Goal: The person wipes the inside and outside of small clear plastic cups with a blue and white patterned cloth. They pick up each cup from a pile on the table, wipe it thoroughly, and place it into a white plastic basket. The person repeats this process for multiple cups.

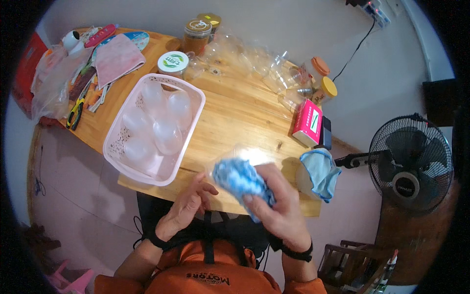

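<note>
My right hand (282,205) grips a crumpled blue cloth (238,180) above the front of the wooden table. A faint transparent shape shows at the cloth's far left edge, too blurred to make out. To the left of the cloth, my left hand (191,200) holds nothing, its fingers apart and slightly curled. Beyond that hand is a pale pink plastic basket (185,156) with several clear, rounded plastic containers (167,136) lying in it. At the right, a light blue cloth with a darker trim (319,171) hangs over the mouth of a pale container.
Clear plastic vessels (253,60) line the table's back edge near lidded jars (196,35). A pink box (307,123) stands at the right edge. Yellow-handled pliers (77,110), a pink cloth (119,60) and a plastic bag (55,84) lie left. A black fan (407,165) stands right.
</note>
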The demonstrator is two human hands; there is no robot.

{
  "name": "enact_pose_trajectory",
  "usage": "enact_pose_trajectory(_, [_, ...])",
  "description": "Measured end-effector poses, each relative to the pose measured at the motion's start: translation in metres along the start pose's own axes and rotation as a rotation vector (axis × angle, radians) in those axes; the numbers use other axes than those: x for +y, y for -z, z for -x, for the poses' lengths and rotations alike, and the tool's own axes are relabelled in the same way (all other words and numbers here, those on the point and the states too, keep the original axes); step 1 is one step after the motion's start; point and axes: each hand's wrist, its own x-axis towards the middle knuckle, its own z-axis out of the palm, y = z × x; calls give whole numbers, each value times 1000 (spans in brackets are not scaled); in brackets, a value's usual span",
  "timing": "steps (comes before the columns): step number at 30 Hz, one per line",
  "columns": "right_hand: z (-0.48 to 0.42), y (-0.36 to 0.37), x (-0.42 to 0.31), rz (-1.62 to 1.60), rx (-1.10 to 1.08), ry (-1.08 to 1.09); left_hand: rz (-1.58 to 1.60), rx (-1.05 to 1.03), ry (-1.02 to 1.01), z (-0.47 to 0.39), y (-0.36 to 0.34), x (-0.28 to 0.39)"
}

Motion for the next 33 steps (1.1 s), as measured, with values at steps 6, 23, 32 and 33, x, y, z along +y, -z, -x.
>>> enact_pose_trajectory(6, [47,-20,32,-154,-38,16,138,47,-16,3,-23,24])
enact_pose_trajectory(23, [82,-12,82,-243,-88,-50,164,-15,103,15,-23,17])
enact_pose_trajectory(32, [89,-30,99,-7,-147,-188,-192,-62,274,23,-27,19])
enact_pose_trajectory(33, [89,-30,102,6,-133,-202,-174,-51,282,23,-26,19])
